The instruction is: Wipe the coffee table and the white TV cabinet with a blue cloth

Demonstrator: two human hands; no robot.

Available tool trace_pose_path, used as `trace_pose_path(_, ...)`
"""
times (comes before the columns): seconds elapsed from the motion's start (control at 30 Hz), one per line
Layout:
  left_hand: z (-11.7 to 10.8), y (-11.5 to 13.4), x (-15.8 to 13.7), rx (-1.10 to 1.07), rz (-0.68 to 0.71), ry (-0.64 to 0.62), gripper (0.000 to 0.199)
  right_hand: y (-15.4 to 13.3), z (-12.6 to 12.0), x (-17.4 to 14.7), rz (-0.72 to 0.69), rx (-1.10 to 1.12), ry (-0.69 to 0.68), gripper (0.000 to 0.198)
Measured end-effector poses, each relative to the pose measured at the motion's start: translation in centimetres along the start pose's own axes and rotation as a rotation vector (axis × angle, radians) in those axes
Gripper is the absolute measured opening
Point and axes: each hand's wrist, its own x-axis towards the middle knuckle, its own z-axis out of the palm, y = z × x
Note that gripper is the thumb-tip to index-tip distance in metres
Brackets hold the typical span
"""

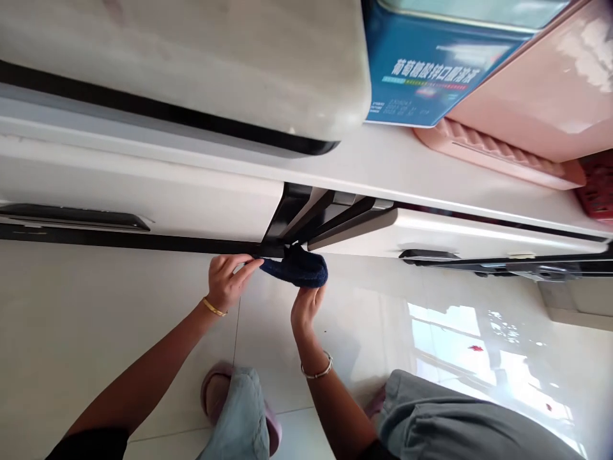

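A dark blue fuzzy cloth [306,268] hangs bunched at the lower edge of the white cabinet, by the gap between two drawer fronts. My left hand [230,280] pinches the narrow left end of this cloth between thumb and fingers. From below, my right hand [306,310] grips its thicker right part, and the cloth hides most of those fingertips. Just above the cloth is a dark recess [299,211] with slanted grey and black strips. The white drawer front [215,201] is on the left, and another white front [445,227] is on the right.
On the white top [383,166] stand a pale marbled block [191,57], a blue box [421,76] with printed characters and a pink container [541,96]. Black handles [76,216] stick out from the fronts. Glossy floor tiles [143,287] lie below, with my slippered feet on them.
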Motion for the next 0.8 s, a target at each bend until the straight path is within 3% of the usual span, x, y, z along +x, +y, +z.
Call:
trace_pose_path(0.07, -0.7, 0.1, 0.8, -0.009, -0.019, 0.090, 0.032, -1.4, -1.3, -0.2, -0.056, -0.089, 0.035, 0.056)
trace_pose_path(0.13, -1.6, 0.2, 2.1, -0.027, -0.048, 0.152, 0.033, -2.9, -2.6, 0.4, -0.125, -0.187, -0.032, 0.042)
trace_pose_path(0.23, -3.1, 0.7, 4.7, -0.122, -0.188, 0.230, 0.029, -5.3, -3.9, 3.0, -0.217, -0.282, -0.282, 0.021)
trace_pose_path(0.33, -5.0, 2.0, 7.2, -0.258, -0.349, 0.301, 0.019, -8.0, -4.3, 5.6, -0.299, -0.332, -0.566, 0.019)
trace_pose_path(0.43, -7.3, 3.4, 8.6, -0.228, -0.412, 0.332, 0.010, -10.4, -4.7, 7.0, -0.517, -0.421, -0.696, 0.013)
trace_pose_path(0.53, -9.4, 4.3, 8.5, -0.189, -0.408, 0.257, 0.013, -11.5, -5.9, 7.6, -0.674, -0.535, -0.638, 0.010)
trace_pose_path(0.6, -10.3, 4.7, 8.0, -0.149, -0.360, 0.130, 0.022, -11.6, -6.9, 7.8, -0.683, -0.560, -0.573, 0.012)
trace_pose_path(0.7, -10.3, 5.1, 7.8, 0.013, -0.176, -0.068, 0.034, -11.2, -8.3, 8.1, -0.547, -0.517, -0.455, 0.019)
trace_pose_path(0.8, -8.8, 5.3, 8.2, 0.075, 0.035, -0.084, 0.039, -10.8, -9.1, 7.9, -0.344, -0.499, -0.329, 0.022)
